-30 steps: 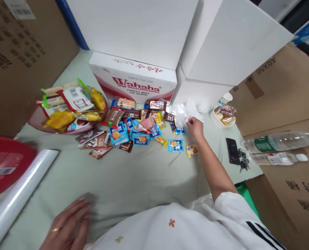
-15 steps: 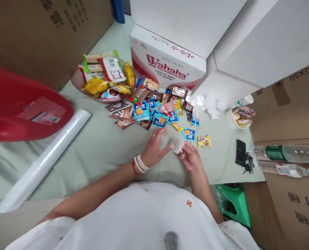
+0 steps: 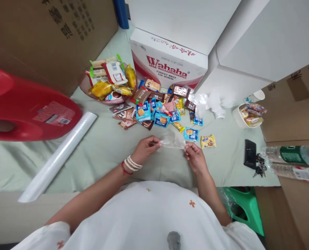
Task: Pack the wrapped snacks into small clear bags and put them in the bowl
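Note:
A clear plastic bag (image 3: 173, 139) is stretched between my two hands, low over the green cloth. My left hand (image 3: 145, 150), with beads at the wrist, pinches its left end. The right end is pinched by my right hand (image 3: 195, 156). Just beyond the bag lies a loose pile of wrapped snacks, among them blue packets (image 3: 161, 119) and brown packets (image 3: 140, 95). Close to my right hand are a single blue packet (image 3: 191, 134) and a yellow cookie packet (image 3: 208, 141).
A pink bowl (image 3: 83, 85) heaped with wrapped snacks stands at the back left. More clear bags (image 3: 216, 103) lie by the Wahaba carton (image 3: 167, 66). At right are a white container (image 3: 241, 119), a phone (image 3: 249, 153), keys (image 3: 260, 166) and bottles (image 3: 294, 154). A plastic roll (image 3: 58, 158) lies left.
The crumpled clear bag has been spread out sideways. My left hand has moved left and now grips its end, where before its fingers were apart. The view has shifted slightly.

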A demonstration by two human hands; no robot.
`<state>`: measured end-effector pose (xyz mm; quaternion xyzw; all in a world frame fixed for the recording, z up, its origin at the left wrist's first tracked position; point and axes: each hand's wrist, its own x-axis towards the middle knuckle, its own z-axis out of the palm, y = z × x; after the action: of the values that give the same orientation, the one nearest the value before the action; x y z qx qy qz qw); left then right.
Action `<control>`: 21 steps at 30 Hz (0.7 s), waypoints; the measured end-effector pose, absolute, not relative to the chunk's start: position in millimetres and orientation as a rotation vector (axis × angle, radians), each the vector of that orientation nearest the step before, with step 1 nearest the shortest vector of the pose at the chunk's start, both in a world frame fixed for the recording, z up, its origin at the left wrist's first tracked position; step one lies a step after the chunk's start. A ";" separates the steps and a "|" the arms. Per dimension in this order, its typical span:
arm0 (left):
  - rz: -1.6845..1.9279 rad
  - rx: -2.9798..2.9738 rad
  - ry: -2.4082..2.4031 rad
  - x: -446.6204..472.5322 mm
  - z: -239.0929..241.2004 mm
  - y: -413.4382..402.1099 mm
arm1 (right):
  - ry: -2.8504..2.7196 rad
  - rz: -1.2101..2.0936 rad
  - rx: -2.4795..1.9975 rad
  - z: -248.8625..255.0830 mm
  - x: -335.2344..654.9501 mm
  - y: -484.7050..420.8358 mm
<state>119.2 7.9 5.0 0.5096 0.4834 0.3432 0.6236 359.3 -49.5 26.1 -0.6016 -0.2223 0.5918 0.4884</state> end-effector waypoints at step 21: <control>0.754 1.475 0.985 153.8 27.9 -5.2 | -0.623 1.508 -1.314 41.0 336.5 -48.4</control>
<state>153.8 -5.2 27.9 0.6284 0.4199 0.3214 0.5706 336.5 -48.4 41.0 -0.5432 -0.2574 0.6235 0.4999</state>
